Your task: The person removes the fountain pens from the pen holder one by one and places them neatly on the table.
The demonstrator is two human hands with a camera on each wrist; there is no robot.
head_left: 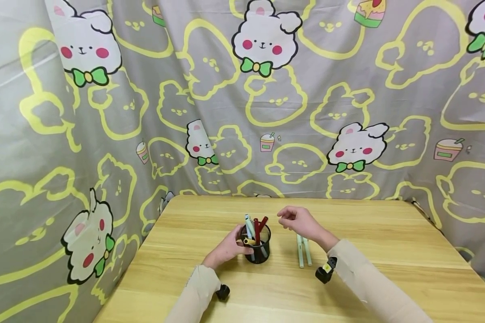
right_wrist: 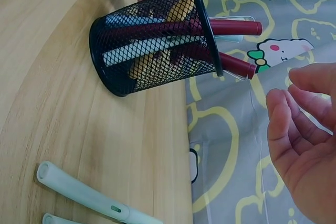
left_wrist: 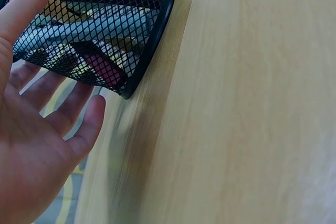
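Note:
A black mesh pen holder point(head_left: 260, 257) stands upright on the table. My left hand point(head_left: 227, 248) grips its side, thumb and fingers on opposite sides of the mesh in the left wrist view. Dark red pens point(right_wrist: 236, 27), pale blue ones point(head_left: 248, 225) and a yellow one point(head_left: 249, 242) lean inside it. My right hand point(head_left: 302, 223) hovers to the right of the holder, its fingers loosely curled with nothing between them. Beneath that hand's wrist, two pale green pens point(head_left: 300, 255) lie side by side on the table, their far ends hidden by the forearm.
The wooden table point(head_left: 178, 233) has a light plank grain. A grey curtain point(head_left: 299, 103) with yellow outlines and cartoon animals hangs behind it and along its left side. Each wrist wears a small black camera point(head_left: 223, 292).

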